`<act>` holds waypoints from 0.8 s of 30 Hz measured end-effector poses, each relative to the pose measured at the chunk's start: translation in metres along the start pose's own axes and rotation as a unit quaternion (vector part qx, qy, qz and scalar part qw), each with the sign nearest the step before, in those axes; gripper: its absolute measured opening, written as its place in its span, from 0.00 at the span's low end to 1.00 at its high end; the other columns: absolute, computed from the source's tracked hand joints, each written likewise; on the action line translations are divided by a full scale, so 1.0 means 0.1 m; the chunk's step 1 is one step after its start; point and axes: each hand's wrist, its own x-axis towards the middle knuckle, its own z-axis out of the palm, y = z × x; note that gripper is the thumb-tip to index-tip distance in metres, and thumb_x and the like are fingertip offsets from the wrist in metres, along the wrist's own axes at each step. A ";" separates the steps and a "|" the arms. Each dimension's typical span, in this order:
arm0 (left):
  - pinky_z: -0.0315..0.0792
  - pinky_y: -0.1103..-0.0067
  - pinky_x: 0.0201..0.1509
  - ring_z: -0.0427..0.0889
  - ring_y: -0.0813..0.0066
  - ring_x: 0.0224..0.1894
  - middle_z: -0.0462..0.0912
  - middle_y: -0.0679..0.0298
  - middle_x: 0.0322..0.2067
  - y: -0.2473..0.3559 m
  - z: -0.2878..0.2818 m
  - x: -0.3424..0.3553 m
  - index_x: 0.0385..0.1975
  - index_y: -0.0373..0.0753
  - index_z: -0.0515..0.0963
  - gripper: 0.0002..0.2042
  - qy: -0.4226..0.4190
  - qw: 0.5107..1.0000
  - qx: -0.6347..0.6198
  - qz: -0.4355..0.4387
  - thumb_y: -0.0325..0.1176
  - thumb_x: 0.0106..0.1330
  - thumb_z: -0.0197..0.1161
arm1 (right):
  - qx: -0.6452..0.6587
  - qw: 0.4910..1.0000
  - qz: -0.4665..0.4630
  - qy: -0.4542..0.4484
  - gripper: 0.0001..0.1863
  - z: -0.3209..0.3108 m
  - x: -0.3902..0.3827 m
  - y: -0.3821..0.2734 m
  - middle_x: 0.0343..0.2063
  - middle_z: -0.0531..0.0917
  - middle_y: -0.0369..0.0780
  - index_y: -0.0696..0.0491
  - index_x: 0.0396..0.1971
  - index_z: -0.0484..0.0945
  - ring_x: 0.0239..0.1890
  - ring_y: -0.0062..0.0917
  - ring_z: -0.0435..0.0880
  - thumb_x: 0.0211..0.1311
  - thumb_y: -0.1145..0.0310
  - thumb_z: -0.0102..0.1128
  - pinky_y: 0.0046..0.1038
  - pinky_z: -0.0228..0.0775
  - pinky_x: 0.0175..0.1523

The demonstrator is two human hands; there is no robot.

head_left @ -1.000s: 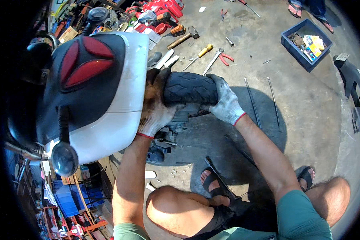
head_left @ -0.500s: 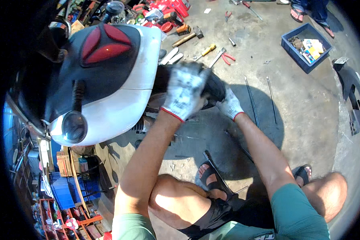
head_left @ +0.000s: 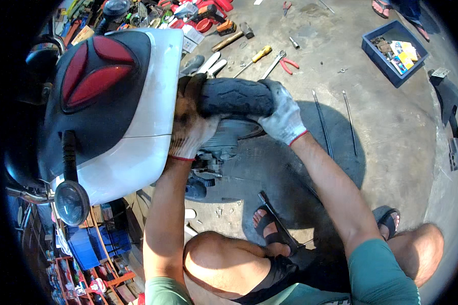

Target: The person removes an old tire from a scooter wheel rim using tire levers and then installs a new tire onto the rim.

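Note:
A black rubber tyre [head_left: 236,96] with worn tread sticks out from beneath the white and black scooter body [head_left: 155,96]. My left hand [head_left: 191,124], in a white knit glove with dark smudges, grips the tyre's left part in the body's shadow. On the other end of the tyre, my right hand [head_left: 285,113], gloved the same way, is closed round the edge. A round grey wheel hub [head_left: 221,140] shows below the tyre, between my wrists.
Two long metal bars [head_left: 349,122] lie to the right. Beyond the tyre are a yellow-handled screwdriver [head_left: 262,53], red-handled pliers [head_left: 290,65] and a hammer [head_left: 234,38]. A blue bin [head_left: 392,76] stands far right. A round mirror [head_left: 71,203] juts from the scooter.
My left hand, blurred over the tyre before, has moved left to the tyre's shaded part. The scooter body appears farther left, and more of the tread and hub shows.

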 end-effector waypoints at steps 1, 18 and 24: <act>0.63 0.63 0.64 0.70 0.51 0.57 0.72 0.51 0.51 0.02 -0.05 0.02 0.55 0.42 0.70 0.35 0.013 0.999 -0.004 0.029 0.43 0.44 0.74 | 0.008 1.000 -0.004 0.011 0.37 0.03 0.00 0.02 0.48 0.76 0.49 0.54 0.54 0.70 0.54 0.42 0.74 0.39 0.65 0.74 0.36 0.66 0.61; 0.51 0.63 0.72 0.58 0.51 0.68 0.61 0.53 0.66 0.28 -0.24 -0.26 0.66 0.49 0.61 0.36 -0.028 0.997 -0.038 0.059 0.38 0.54 0.68 | -0.107 0.961 0.205 -0.152 0.31 -0.17 -0.94 0.92 0.54 0.76 0.51 0.57 0.56 0.70 0.58 0.42 0.73 0.53 0.56 0.59 0.37 0.66 0.62; 0.70 0.66 0.57 0.77 0.54 0.50 0.79 0.53 0.48 0.10 -0.86 -0.99 0.52 0.43 0.75 0.24 -0.071 0.987 -0.145 0.025 0.37 0.54 0.68 | -0.430 0.846 0.286 -0.129 0.18 -0.72 -1.68 1.34 0.42 0.79 0.50 0.58 0.40 0.78 0.46 0.41 0.80 0.49 0.66 0.63 0.37 0.73 0.52</act>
